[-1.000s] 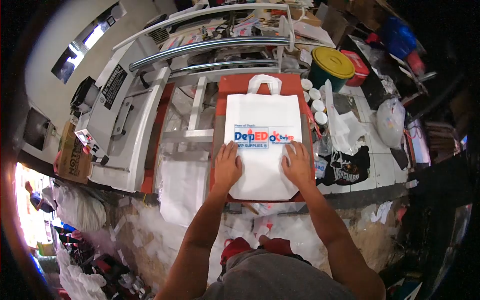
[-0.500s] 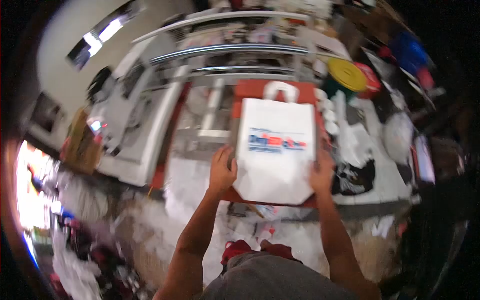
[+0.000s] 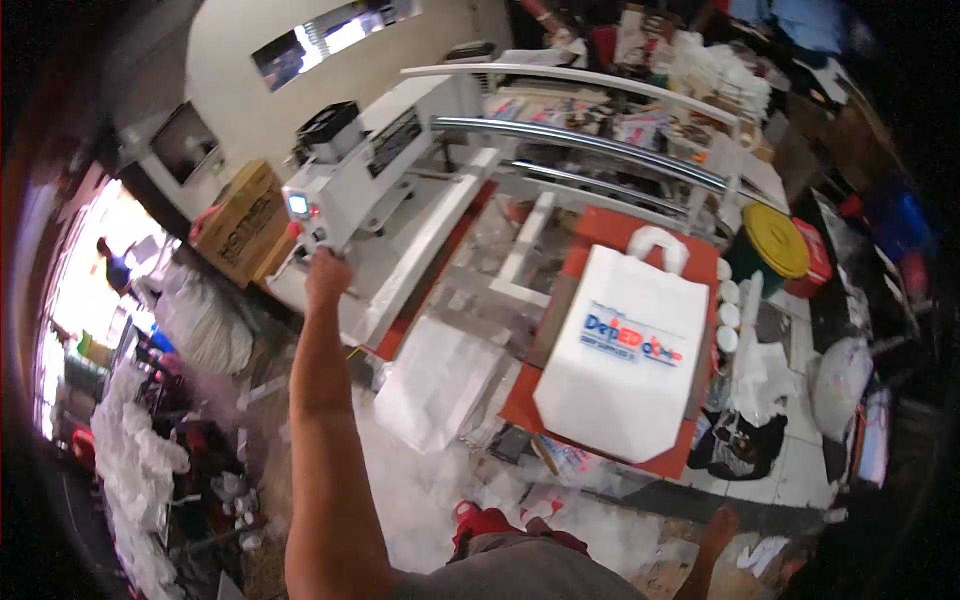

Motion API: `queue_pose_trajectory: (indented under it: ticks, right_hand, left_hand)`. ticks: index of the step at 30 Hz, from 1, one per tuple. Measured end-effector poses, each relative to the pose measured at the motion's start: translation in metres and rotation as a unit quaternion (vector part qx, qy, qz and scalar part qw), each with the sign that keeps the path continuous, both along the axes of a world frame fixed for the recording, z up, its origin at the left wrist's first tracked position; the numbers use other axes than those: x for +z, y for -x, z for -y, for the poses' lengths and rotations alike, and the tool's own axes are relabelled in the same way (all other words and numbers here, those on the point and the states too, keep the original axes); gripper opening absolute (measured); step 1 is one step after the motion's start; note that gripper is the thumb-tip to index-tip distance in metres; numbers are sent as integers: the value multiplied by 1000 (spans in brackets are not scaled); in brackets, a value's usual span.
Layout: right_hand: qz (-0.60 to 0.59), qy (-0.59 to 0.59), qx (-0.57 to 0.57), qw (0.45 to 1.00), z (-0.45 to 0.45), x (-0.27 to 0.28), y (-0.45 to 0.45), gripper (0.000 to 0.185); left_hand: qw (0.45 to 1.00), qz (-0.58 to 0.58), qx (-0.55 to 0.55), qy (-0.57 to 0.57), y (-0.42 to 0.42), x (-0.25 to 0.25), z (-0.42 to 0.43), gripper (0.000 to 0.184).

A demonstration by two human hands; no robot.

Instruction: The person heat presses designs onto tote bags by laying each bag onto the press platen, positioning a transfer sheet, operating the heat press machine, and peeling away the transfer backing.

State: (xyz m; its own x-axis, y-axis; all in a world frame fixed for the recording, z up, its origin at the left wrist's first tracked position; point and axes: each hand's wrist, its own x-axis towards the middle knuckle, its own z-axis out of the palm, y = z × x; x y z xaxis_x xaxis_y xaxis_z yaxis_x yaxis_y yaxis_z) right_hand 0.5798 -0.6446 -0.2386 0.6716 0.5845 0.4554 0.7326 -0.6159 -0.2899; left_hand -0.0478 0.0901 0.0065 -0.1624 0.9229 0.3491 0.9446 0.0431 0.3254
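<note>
My left hand [image 3: 327, 274] is stretched out to the front of the white press machine [image 3: 330, 200], at the knobs below its small lit display [image 3: 298, 204]. Its fingers look curled there, and what they hold, if anything, is too small to make out. Low on the right, my right hand [image 3: 720, 527] hangs near the table's front edge, away from the bag; its fingers are not clear. A white bag [image 3: 620, 390] with blue and red print lies flat on the red platen [image 3: 520, 402], its handle loop toward the back.
A stack of white bags [image 3: 440, 385] lies left of the platen. Metal rails [image 3: 580, 140] cross behind it. On the right are a bin with a yellow lid [image 3: 775, 240], white jars [image 3: 729, 315] and a black cloth [image 3: 738, 447]. A cardboard box [image 3: 243, 222] stands at the left.
Both hands have left the printed bag. My left hand has moved left to the machine's front, and my right hand has dropped down to the lower right. The view has turned left.
</note>
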Motion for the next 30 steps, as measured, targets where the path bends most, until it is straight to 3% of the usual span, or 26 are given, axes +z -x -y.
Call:
queue_pose_trajectory:
  ticks: [1, 2, 3, 4, 5, 6, 8, 10, 12, 15, 16, 17, 18, 19, 22, 23, 24, 26, 28, 29, 30]
  right_hand:
    - [-241, -116, -28, 963, 10, 10, 3, 25]
    - [-234, -115, -43, 964, 22, -5, -11, 25]
    - [-135, -71, 6, 988, 34, -52, -43, 24]
    - [-37, -23, 55, 998, 26, -35, -40, 23]
    - [-98, -2, -4, 995, 15, -20, -37, 26]
    - [-155, 23, -65, 986, -34, 61, -3, 29]
    - [-213, -90, -34, 972, -90, 79, 5, 22]
    - [-251, -109, 57, 960, -149, 110, 21, 18]
    - [-148, -192, 162, 957, -214, 118, 48, 19]
    - [-149, -213, 248, 933, -307, 175, 131, 20]
    - [-170, -228, 284, 916, -335, 189, 160, 19]
    - [-178, -218, 326, 903, -358, 204, 189, 19]
    - [-186, -206, 367, 888, -378, 219, 218, 18]
    - [-185, -210, 402, 872, -397, 228, 248, 18]
    - [-149, -205, 477, 841, -436, 267, 328, 19]
    - [-122, -195, 485, 843, -447, 273, 347, 21]
    - [-123, -194, 489, 842, -458, 278, 363, 21]
    - [-62, -166, 452, 874, -476, 281, 386, 27]
    - [-7, -37, 397, 917, -488, 265, 381, 33]
    - [-2, -5, 359, 933, -485, 269, 380, 35]
    - [-1, -3, 352, 936, -481, 270, 376, 35]
  left_hand:
    - [996, -88, -19, -19, 16, -24, -18, 28]
    - [998, -56, 20, -14, -6, -2, 7, 24]
    - [996, -73, -40, -6, -3, 3, 13, 24]
    - [997, -73, -9, 1, -14, 8, 22, 27]
    - [998, -62, -14, -3, -20, 8, 27, 30]
    - [999, -51, -15, -7, -22, 8, 32, 32]
    - [998, -52, -34, -24, -42, 15, 56, 32]
    - [996, -57, -48, -39, -59, 14, 81, 32]
    - [991, -74, -106, -43, -69, 11, 98, 31]
    - [964, -24, -226, -137, -77, -2, 126, 26]
    - [969, 16, -235, -71, -88, 6, 142, 27]
    - [949, 56, -299, -82, -90, 0, 153, 30]
    - [911, -3, -374, -176, -92, -3, 167, 31]
    - [940, 34, -329, -82, -95, 6, 195, 23]
    - [936, 30, -351, 5, -72, 29, 260, 12]
    - [918, 93, -384, 17, -49, 5, 270, 12]
    - [915, 80, -392, 52, -24, -10, 282, 12]
    - [916, 109, -336, 188, 36, -60, 304, 17]
    - [931, 64, -283, 221, 112, -135, 328, 24]
    - [909, 92, -229, 337, 150, -146, 343, 29]
    - [908, 84, -203, 357, 193, -188, 361, 33]
